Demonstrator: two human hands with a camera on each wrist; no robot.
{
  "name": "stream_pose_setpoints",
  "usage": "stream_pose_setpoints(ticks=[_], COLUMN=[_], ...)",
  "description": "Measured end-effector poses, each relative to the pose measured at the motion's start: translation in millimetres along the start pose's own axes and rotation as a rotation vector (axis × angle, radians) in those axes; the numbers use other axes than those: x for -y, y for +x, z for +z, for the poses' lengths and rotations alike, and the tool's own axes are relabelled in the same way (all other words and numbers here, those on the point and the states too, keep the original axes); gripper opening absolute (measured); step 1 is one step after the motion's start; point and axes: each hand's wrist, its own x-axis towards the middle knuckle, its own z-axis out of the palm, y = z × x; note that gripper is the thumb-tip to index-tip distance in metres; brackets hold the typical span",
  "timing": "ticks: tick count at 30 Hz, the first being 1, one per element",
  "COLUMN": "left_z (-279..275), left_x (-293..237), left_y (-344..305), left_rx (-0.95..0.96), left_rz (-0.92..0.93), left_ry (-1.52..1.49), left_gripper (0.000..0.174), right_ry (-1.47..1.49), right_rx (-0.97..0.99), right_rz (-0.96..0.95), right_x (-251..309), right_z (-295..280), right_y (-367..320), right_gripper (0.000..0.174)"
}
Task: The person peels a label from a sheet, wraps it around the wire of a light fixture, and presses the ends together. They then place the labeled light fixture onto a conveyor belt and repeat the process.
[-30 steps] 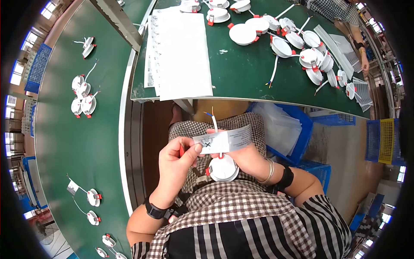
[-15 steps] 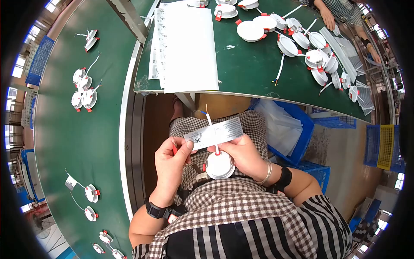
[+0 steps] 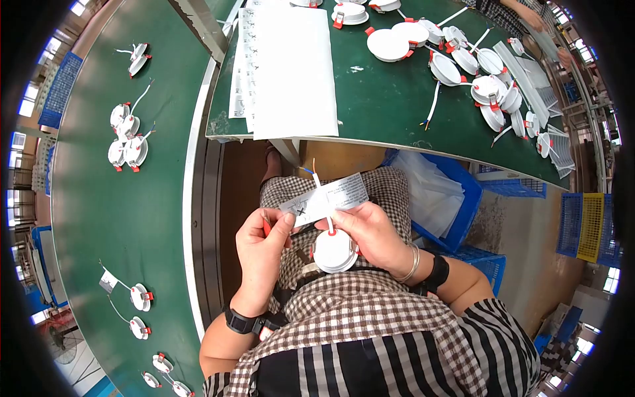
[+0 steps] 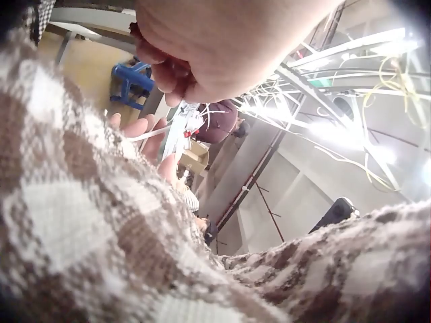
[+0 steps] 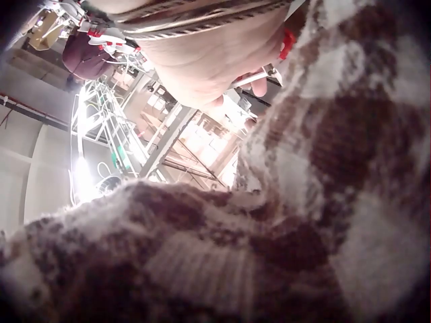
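In the head view a printed silver label [image 3: 345, 192] lies across the white cable [image 3: 317, 180] of a round white lamp [image 3: 335, 251], which rests at the lap. My left hand [image 3: 260, 248] pinches the label's left end between thumb and finger, with a small red item [image 3: 266, 223] in the same hand. My right hand [image 3: 377, 235] holds the label and cable, its thumb on the label beside the cable. Blue and brown wire ends stick out above. The left wrist view shows the left hand [image 4: 215, 44] from close by; the right wrist view shows part of the right hand [image 5: 202, 60].
White label sheets [image 3: 294, 73] lie on the green table [image 3: 370, 112] ahead, with several lamps [image 3: 389, 45] to their right. More lamps [image 3: 141, 297] are spread over the green surface [image 3: 159, 218] at left. A blue crate [image 3: 463, 215] with plastic bags stands below the table.
The label has tilted, its right end rising, and has shifted slightly left with both hands. My right thumb has come onto the label by the cable. The lamp has moved a little left and up.
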Motion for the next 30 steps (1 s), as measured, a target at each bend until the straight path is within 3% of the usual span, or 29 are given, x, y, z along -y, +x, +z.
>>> stream_pose_setpoints(ticks=[24,30], left_z=[4,8], left_x=[-1,-4], left_y=[10,12], left_rx=[0.009,0.015], left_rz=[0.018,0.034], left_ry=[0.015,0.054], left_gripper=[0.01,0.011], right_ry=[0.052,0.167], right_rx=[-0.016,-0.14], right_rz=[0.021,0.053], right_x=[4,4], right_z=[-3,1], right_y=[8,14], right_gripper=[0.026,0.026])
